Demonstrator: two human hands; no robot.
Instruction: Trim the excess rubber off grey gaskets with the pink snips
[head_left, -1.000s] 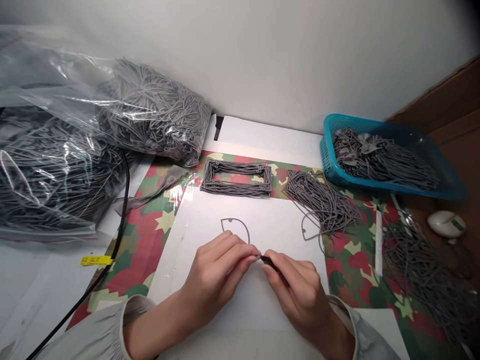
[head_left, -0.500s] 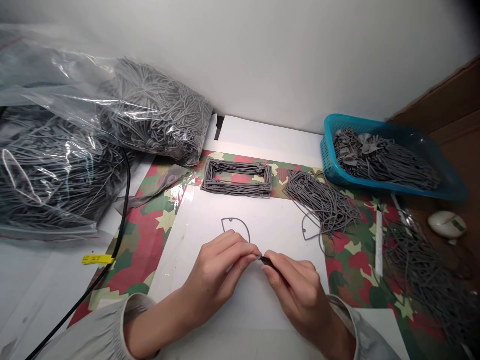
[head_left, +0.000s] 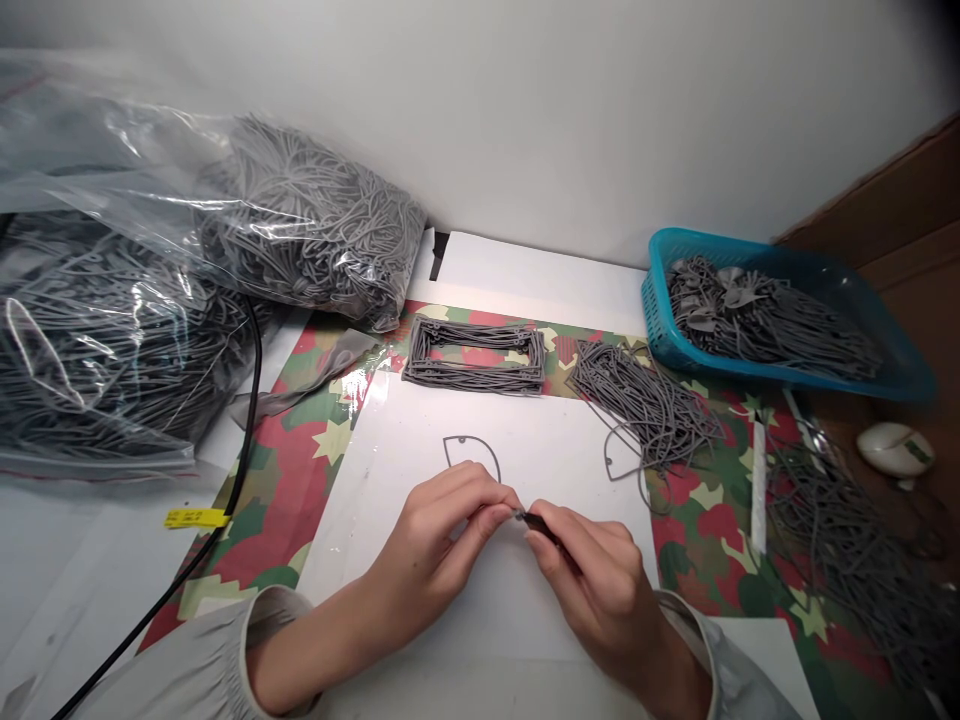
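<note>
My left hand point(head_left: 454, 525) is closed in a pinch over the white paper, thumb against forefinger. A tiny grey bit point(head_left: 517, 515) shows at its fingertips, too small to name. Facing it, my right hand point(head_left: 596, 570) grips a slim black tool point(head_left: 541, 527) whose tip touches or nearly touches that bit. Most of the tool is covered by the fingers. Just beyond my left hand is a thin grey fan-shaped loop point(head_left: 491, 455), partly hidden by the knuckles. Another such loop point(head_left: 609, 460) lies on the paper, beside a pile of grey rubbery loops point(head_left: 649, 405).
Grey strips stacked in a rectangle point(head_left: 472, 383) lie at the paper's far edge. Clear bags of grey strands point(head_left: 315, 220) stand at left, near a black cable point(head_left: 244, 450). At right are a blue basket point(head_left: 656, 300), a loose strand heap point(head_left: 847, 550) and a computer mouse point(head_left: 894, 448).
Both hands stay almost in place, fingertips still together. Only slight finger shifts show around the small grey bit and the black tool.
</note>
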